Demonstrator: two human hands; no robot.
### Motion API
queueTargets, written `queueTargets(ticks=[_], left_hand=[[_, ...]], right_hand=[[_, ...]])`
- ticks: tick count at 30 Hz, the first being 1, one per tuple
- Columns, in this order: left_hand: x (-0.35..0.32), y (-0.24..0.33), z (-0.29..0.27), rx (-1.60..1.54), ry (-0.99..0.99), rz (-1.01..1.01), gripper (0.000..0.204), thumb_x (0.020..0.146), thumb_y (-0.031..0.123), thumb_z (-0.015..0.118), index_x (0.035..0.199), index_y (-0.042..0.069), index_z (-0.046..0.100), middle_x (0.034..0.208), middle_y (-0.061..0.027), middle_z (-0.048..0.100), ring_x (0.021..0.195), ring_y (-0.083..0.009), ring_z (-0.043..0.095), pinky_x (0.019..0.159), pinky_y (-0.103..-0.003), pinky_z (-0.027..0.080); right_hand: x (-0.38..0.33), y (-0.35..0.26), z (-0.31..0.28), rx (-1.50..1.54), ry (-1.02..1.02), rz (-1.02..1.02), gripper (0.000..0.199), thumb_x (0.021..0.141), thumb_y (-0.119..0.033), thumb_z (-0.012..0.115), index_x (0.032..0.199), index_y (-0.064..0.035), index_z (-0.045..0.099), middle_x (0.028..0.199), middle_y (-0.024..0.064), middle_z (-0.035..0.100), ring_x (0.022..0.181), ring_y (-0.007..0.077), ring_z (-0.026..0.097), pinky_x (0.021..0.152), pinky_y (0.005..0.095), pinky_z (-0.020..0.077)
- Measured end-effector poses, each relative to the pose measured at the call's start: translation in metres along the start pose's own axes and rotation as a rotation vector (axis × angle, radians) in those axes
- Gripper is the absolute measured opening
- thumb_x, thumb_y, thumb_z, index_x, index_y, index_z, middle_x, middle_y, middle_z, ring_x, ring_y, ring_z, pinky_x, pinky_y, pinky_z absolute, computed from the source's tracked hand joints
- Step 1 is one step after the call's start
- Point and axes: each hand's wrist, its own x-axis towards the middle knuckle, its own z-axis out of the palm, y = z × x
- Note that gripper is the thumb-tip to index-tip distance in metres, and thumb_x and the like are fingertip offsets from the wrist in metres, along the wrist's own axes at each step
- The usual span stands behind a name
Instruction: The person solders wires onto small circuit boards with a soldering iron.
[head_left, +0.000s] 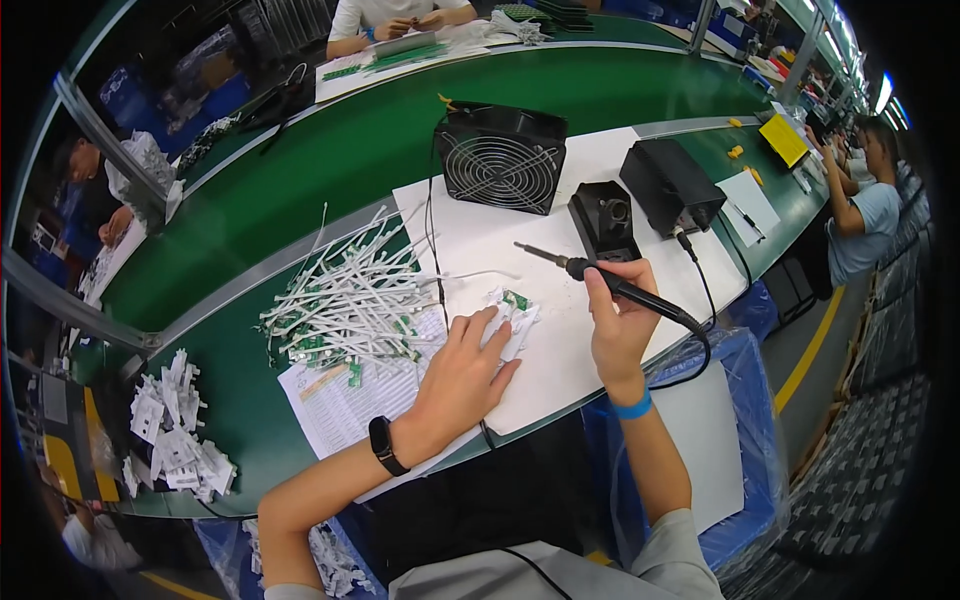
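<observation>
My right hand (pixel 622 325) is closed round the black handle of a soldering iron (pixel 545 256), pen-fashion, with its metal tip pointing left above the white sheet. My left hand (pixel 468 368) lies with fingers spread on the bench, and its fingertips touch a small white piece (pixel 521 325). A small green circuit board (pixel 516 300) sits at that piece, and a white cable end lies close behind it. What is under the fingers is partly hidden. To the left lies a heap of white cables (pixel 345 290) with small green boards, partly over printed paper (pixel 340 405).
A black fan (pixel 502 165) stands behind the white sheet (pixel 560 370). Right of it are the iron stand (pixel 604 218) and a black box (pixel 672 185) with a cord. White plastic parts (pixel 175 430) lie at the far left. Blue-lined bins sit below the bench edge; other people work around.
</observation>
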Motion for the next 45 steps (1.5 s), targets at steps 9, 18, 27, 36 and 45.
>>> queueTargets(ticks=[9, 18, 27, 36, 45], left_hand=[[-0.008, -0.001, 0.016, 0.006, 0.124, -0.026, 0.043, 0.083, 0.020, 0.078, 0.117, -0.004, 0.066, 0.135, -0.0249, 0.055, 0.117, -0.0382, 0.056, 0.091, -0.042, 0.054], [-0.017, 0.005, 0.020, 0.295, 0.085, -0.002, 0.048, 0.088, 0.018, 0.071, 0.129, -0.004, 0.059, 0.139, -0.0337, 0.050, 0.127, -0.0442, 0.050, 0.110, -0.052, 0.039], [-0.018, 0.002, 0.020, 0.307, 0.092, 0.020, 0.047, 0.090, 0.020, 0.069, 0.130, -0.004, 0.059, 0.138, -0.0336, 0.052, 0.126, -0.0444, 0.052, 0.113, -0.052, 0.037], [-0.018, 0.003, 0.021, 0.320, 0.093, 0.019, 0.047, 0.089, 0.020, 0.069, 0.129, -0.004, 0.060, 0.137, -0.0336, 0.054, 0.128, -0.0423, 0.052, 0.113, -0.052, 0.036], [-0.018, 0.001, 0.022, 0.298, 0.105, 0.026, 0.047, 0.088, 0.019, 0.070, 0.128, -0.004, 0.060, 0.136, -0.0347, 0.053, 0.129, -0.0432, 0.051, 0.115, -0.053, 0.035]], right_hand=[[-0.028, 0.011, 0.003, -0.218, -0.032, -0.267, 0.023, 0.088, 0.000, 0.070, 0.085, -0.0024, 0.047, 0.060, 0.0058, 0.054, 0.052, 0.0094, 0.051, 0.050, 0.0237, 0.0380], [-0.032, 0.014, 0.005, -0.240, -0.090, -0.245, 0.024, 0.089, -0.002, 0.069, 0.082, -0.0024, 0.046, 0.058, 0.0053, 0.054, 0.051, 0.0084, 0.052, 0.049, 0.0231, 0.0383], [-0.030, 0.012, 0.011, -0.250, -0.155, -0.215, 0.023, 0.091, -0.002, 0.068, 0.083, -0.0017, 0.047, 0.062, 0.0049, 0.058, 0.054, 0.0062, 0.054, 0.051, 0.0218, 0.0392], [-0.027, 0.014, 0.011, -0.265, -0.127, -0.172, 0.023, 0.092, -0.004, 0.069, 0.084, -0.0020, 0.048, 0.063, 0.0054, 0.061, 0.055, 0.0053, 0.055, 0.051, 0.0213, 0.0390], [-0.022, 0.012, 0.013, -0.313, -0.124, -0.155, 0.023, 0.091, -0.004, 0.068, 0.082, -0.0024, 0.047, 0.060, 0.0054, 0.059, 0.051, 0.0062, 0.052, 0.049, 0.0221, 0.0374]])
